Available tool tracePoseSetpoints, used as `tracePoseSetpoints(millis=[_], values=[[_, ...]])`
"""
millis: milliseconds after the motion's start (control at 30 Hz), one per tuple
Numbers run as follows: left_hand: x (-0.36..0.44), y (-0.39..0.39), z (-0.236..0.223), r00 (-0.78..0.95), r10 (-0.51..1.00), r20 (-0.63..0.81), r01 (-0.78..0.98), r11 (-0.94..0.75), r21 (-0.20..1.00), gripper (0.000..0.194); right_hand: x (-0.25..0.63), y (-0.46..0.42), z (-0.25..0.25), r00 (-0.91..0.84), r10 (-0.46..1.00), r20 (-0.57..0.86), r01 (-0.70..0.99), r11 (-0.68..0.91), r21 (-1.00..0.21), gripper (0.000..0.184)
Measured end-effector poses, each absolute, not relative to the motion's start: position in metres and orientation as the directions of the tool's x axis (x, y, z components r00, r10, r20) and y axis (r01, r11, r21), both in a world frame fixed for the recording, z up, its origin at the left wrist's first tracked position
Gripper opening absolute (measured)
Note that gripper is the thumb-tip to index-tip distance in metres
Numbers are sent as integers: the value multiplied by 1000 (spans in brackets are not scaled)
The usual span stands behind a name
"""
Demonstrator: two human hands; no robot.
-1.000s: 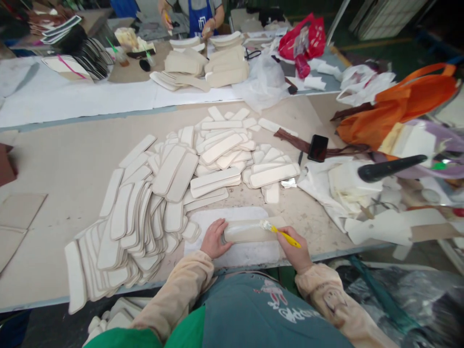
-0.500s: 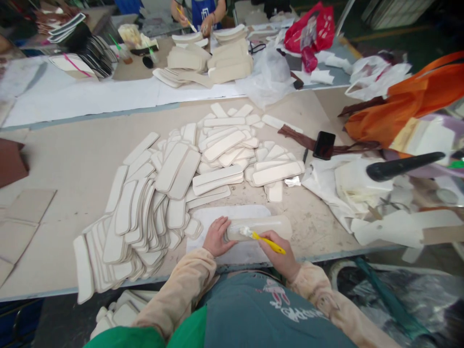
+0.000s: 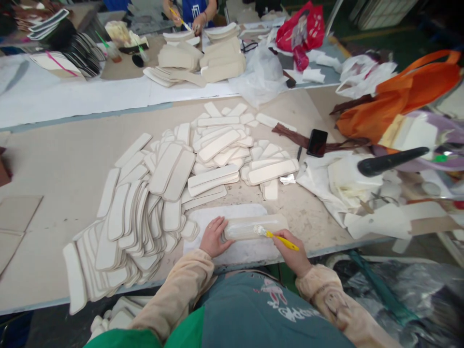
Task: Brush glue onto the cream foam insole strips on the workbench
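A long beige panel point(image 3: 263, 223) with rounded ends lies on a white sheet point(image 3: 203, 220) close to the front edge of the table. Its upper face looks wet and glossy. At the panel's left end is my left hand point(image 3: 215, 238), with thumb and fingers holding that end from both sides. My right hand point(image 3: 293, 250) grips the yellow handle of a brush point(image 3: 284, 240). White paste covers the bristles, which touch the panel right of its middle.
Many similar panels point(image 3: 174, 169) are heaped behind and to the left. A phone point(image 3: 317, 143), a brown strap point(image 3: 290, 135), a white container point(image 3: 348, 176) and an orange bag point(image 3: 402, 101) lie at the right. Across the table, a person in a blue apron point(image 3: 194, 12) works with a brush.
My right hand has moved the brush rightward along the panel, leaving a glossy streak. My left hand stays at the panel's left end. The whole view has shifted slightly.
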State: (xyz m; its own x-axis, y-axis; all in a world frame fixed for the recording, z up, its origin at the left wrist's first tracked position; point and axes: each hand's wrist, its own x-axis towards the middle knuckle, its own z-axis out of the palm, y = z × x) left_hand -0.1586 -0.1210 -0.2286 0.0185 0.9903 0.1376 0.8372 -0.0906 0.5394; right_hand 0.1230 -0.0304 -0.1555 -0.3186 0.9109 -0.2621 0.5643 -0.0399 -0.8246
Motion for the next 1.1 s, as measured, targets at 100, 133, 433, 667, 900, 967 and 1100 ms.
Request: tracePoseSetpoints(millis=[100,133,433,667,900,967,1100], values=[[-159,-121,-229,28,990,141,842,-99,531,67,153,-23,-153,-201,955,-218,614,-51,-788,24],[-159,-120,-229,32,990,140,844,-102,527,67,160,-21,-150,-170,965,-198,640,-44,-767,24],[-158,-120,-228,45,985,166,846,-126,518,70,150,-25,-139,-459,879,127,817,474,-328,21],[-158,-121,-231,43,984,171,846,-127,517,72,80,-47,-136,-697,712,-86,705,659,-261,16],[-158,-121,-231,42,986,159,844,-120,522,70,52,-55,-138,-755,655,-8,374,421,-826,20],[-158,-122,-231,40,986,160,842,-120,526,71,62,-53,-142,-653,754,-71,394,258,-882,19],[-159,-121,-232,30,987,155,832,-111,544,72,103,-42,-144,-359,906,-226,525,-4,-851,24]])
